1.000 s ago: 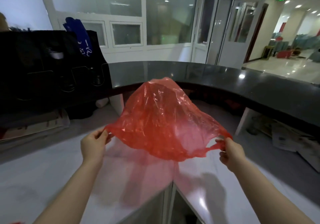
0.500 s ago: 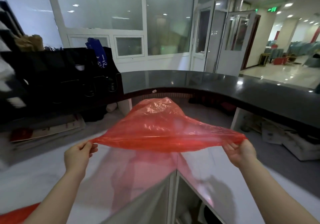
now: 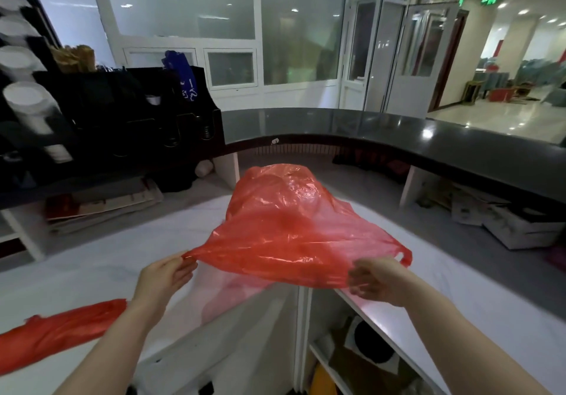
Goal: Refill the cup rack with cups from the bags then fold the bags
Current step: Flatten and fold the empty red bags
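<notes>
Your left hand (image 3: pixel 164 275) is narrow: thumb and fingertips pinch the left corner of the red plastic bag (image 3: pixel 291 235), with the other fingers loosely curled beneath. Your right hand (image 3: pixel 378 281) is curled round the bag's near edge on the right side; one handle loop sticks out just beyond the knuckles. The bag hangs stretched between the two hands, near edge fairly taut, far part puffed up into a dome. It sits over the white counter (image 3: pixel 92 266), above the point where the counter's front edge cuts inward. You cannot tell whether the far part touches the surface. A pink tint lies on the counter under the bag. A second red bag (image 3: pixel 55 330) lies flattened at the lower left, by your left forearm, well apart from the held one. Bare white surface shows between the two bags and also to the right of your right hand. Between your forearms the counter edge drops to an open shelf (image 3: pixel 352 348) holding dark items. The black cup rack (image 3: pixel 101 125) stands at the far left, with stacks of white cups (image 3: pixel 27 104) in it. The dark raised counter (image 3: pixel 428 140) curves round behind the bag.
</notes>
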Tool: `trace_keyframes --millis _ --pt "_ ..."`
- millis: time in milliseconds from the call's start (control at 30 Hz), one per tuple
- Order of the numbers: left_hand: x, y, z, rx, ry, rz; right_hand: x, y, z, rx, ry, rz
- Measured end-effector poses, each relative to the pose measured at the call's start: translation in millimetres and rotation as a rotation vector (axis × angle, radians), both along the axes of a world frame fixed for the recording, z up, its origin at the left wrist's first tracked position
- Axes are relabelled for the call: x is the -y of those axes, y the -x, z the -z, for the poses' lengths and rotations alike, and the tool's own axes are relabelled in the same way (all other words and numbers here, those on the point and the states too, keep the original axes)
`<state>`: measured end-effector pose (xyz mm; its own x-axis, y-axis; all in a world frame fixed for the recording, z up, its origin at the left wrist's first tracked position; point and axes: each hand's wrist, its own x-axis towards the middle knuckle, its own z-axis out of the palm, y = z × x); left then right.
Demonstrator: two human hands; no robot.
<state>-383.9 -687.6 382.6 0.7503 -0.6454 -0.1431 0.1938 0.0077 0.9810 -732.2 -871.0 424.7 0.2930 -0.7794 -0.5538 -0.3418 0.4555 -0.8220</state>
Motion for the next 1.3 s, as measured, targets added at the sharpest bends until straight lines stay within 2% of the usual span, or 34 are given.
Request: trace_keyframes --millis 133,233,367,500,633,767,967,1133,1300 --pt "9.9 24.4 -1.3 -0.017 -0.075 0.157 -11.9 -10.7 -12.6 0.193 0.083 -0.035" --pt "13.2 31.5 5.4 0.169 -0.185 0.21 -14.9 -14.3 -15.7 0.306 0.143 -0.03" --pt "12.1 26.1 10.3 0.426 -0.229 0.111 -10.4 -18.5 -21.2 0.422 0.224 -0.03" --pt "27.1 20.7 -2.6 0.556 -0.228 0.101 8.0 -34.7 -35.3 0.524 0.305 0.039" --pt "64.9 16.0 -22.1 0.623 -0.237 0.146 45.9 -55.2 -45.3 0.51 0.385 0.067" --pt "111.4 11.4 -29.5 0.605 -0.229 0.158 98.9 -82.5 -34.9 0.456 0.403 0.039" --pt "190.1 -18.0 -40.4 0.591 -0.305 0.155 203.0 -115.3 -6.8 0.274 0.467 0.056" --pt "233.6 -52.9 -26.5 0.385 -0.418 0.073 258.5 -140.8 20.5 0.149 0.433 0.019" --pt "260.3 -67.1 -2.3 0.133 -0.465 0.065 289.5 -166.0 42.3 0.01 0.498 -0.09"
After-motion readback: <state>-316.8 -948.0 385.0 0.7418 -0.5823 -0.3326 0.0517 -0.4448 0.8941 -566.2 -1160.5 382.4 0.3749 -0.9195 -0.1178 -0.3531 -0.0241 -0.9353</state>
